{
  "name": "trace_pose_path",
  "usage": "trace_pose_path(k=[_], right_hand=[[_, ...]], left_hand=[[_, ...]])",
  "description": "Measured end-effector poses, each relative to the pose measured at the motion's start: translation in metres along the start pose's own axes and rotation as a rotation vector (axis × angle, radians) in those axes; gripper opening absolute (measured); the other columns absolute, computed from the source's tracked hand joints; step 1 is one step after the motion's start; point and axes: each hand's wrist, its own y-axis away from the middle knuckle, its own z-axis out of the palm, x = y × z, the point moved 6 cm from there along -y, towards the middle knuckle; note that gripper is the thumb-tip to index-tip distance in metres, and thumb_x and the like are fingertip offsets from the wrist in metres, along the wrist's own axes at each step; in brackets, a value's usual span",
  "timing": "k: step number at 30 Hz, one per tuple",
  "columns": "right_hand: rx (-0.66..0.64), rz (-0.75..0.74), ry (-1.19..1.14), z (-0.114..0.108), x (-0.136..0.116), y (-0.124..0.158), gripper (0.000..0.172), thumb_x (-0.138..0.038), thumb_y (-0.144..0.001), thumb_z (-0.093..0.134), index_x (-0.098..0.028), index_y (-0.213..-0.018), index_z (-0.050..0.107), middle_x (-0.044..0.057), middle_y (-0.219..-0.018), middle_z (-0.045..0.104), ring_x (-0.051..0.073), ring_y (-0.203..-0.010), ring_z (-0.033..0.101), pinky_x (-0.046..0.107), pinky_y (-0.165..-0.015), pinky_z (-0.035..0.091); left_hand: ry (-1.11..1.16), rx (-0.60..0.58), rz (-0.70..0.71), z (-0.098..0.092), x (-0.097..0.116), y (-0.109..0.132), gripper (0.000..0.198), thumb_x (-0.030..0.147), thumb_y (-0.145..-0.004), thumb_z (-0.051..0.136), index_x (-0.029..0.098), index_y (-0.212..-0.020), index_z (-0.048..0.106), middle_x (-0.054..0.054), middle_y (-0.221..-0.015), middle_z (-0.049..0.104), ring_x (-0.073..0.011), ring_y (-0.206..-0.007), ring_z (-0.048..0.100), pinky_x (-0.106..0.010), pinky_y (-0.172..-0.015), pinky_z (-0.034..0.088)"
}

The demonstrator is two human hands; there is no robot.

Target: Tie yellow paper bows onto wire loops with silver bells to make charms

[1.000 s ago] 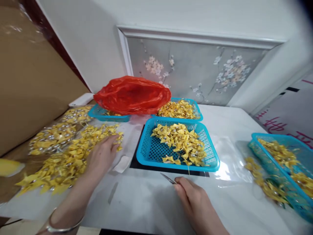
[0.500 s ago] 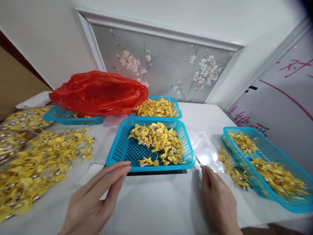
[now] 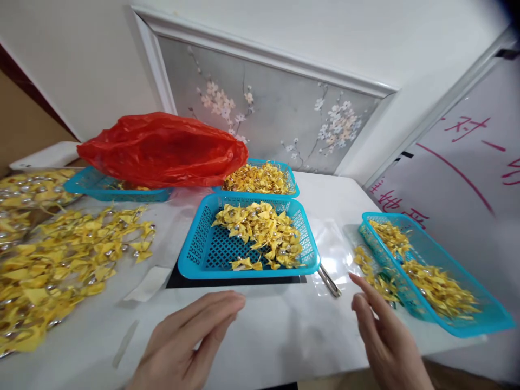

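Observation:
My left hand [image 3: 193, 338] hovers over the white table in front of the middle blue basket [image 3: 247, 274], its fingers stretched out and holding nothing. To the right, my right hand [image 3: 388, 336] is empty too, with index finger and thumb apart. Metal tweezers [image 3: 330, 281] lie between that hand and the basket's right front corner, their tips by the rim. Inside the basket is a heap of yellow ribbon flowers with silvery beads [image 3: 264, 227], mostly on its right side. The basket's front rests over a black strip [image 3: 235, 284].
Behind stand another blue basket of flowers [image 3: 264, 179] and a red plastic bag [image 3: 162, 154] over a third. A long blue basket [image 3: 442, 271] is at right, beside a clear plastic bag [image 3: 333, 252]. Loose yellow flowers [image 3: 69, 254] cover the left; a white slip [image 3: 150, 284] lies near.
My right hand has let go of the tweezers, which now lie on the table, and has moved right. My left hand has drawn back from the basket's rim and shifted right.

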Motion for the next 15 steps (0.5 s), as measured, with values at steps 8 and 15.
trace_pose_path(k=[8,15], right_hand=[[-0.479,-0.06,-0.662,0.037,-0.117,0.055,0.043,-0.056,-0.099,0.044,-0.03,-0.128,0.062,-0.002,-0.073,0.054,0.008,-0.049,0.04,0.02,-0.046,0.037],[-0.518,-0.441,-0.313,0.068,-0.123,0.06,0.033,-0.036,-0.102,0.041,-0.026,-0.13,0.056,0.001,-0.09,0.062,0.011,-0.062,0.054,0.021,-0.059,0.047]], left_hand=[[0.695,-0.434,-0.476,0.03,0.018,0.004,0.039,0.029,-0.087,0.062,0.028,-0.126,0.06,0.0,-0.086,0.071,-0.0139,-0.067,0.062,-0.024,-0.063,0.052],[0.725,-0.642,-0.628,0.03,0.009,0.031,0.033,0.041,-0.096,0.043,0.02,-0.073,0.053,0.009,-0.056,0.034,-0.0108,-0.051,0.031,-0.023,-0.047,0.027]])
